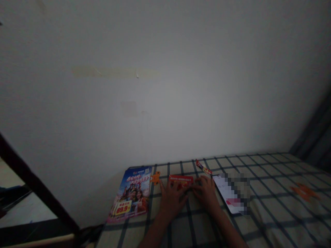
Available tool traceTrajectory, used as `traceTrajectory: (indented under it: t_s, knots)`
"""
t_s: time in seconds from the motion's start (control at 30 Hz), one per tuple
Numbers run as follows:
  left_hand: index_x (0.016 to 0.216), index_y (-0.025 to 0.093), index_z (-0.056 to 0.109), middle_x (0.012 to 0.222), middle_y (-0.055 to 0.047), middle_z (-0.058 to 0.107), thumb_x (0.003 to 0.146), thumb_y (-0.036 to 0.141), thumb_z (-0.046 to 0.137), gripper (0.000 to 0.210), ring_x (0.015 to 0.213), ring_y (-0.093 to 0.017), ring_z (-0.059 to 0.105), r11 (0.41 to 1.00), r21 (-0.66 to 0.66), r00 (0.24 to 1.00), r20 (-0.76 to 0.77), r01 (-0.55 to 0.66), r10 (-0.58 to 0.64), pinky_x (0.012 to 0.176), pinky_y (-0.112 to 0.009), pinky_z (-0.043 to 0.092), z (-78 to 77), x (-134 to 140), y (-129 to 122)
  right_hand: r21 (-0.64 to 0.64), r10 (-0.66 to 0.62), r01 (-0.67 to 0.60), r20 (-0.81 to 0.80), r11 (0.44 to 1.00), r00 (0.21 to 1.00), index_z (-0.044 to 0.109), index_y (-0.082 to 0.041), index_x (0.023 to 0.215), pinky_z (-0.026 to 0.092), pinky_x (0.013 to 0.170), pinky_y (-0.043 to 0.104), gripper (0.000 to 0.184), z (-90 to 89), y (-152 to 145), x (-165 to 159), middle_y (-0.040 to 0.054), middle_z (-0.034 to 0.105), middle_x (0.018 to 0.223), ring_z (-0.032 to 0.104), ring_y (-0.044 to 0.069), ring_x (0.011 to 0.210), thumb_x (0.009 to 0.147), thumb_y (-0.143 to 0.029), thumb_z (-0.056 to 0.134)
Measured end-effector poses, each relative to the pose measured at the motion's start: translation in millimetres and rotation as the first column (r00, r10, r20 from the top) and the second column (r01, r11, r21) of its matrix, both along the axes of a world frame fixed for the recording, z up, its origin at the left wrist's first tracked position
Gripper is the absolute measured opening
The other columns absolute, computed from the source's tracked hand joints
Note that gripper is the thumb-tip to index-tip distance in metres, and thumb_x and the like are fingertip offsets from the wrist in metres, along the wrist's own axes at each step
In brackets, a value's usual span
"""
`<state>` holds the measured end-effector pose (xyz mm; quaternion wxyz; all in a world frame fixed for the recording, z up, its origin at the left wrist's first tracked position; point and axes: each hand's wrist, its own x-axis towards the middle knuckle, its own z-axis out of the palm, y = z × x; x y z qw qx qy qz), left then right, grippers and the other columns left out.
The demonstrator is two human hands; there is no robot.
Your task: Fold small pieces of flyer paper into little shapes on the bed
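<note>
A small red printed paper (181, 178) with pale lettering lies flat on the checked bed cover. My left hand (172, 198) is over its near left part, fingers bent and pressed onto it. From the other side my right hand (205, 191) grips its near right corner, thumb and fingers drawn together. The fingertips of both hands almost meet at the near edge, and they hide that part of the paper. Left of my left hand are an orange star-like shape (155, 178) and a stack of blue and pink flyers (134, 193).
A phone (227, 194) with a lit, partly blurred screen lies right of my right hand. Beyond it is a narrow red wrapper strip (203, 167). The checked cover (271, 206) meets a white wall (181, 103). A dark bar (38, 186) slants down at left.
</note>
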<state>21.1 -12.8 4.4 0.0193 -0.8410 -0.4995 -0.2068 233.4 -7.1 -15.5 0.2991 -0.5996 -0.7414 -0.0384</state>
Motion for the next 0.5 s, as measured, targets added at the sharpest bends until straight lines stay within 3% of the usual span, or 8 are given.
traceTrajectory:
  t_s: [0.5]
  knots:
    - [0.144,0.063,0.032,0.138,0.000,0.056,0.096,0.059,0.048,0.051,0.127,-0.038,0.042,1.000,-0.002,0.999,-0.050,-0.005,0.005,0.106,-0.085,0.004,-0.7,-2.0,1.0,-0.021,-0.082,0.083,0.040,0.996,0.996,0.076,-0.045,0.098,0.026,0.114,0.059,0.022,-4.1,3.3,-1.3,0.0018,0.064,0.118,0.043,0.030,0.130,0.089,-0.028,0.066]
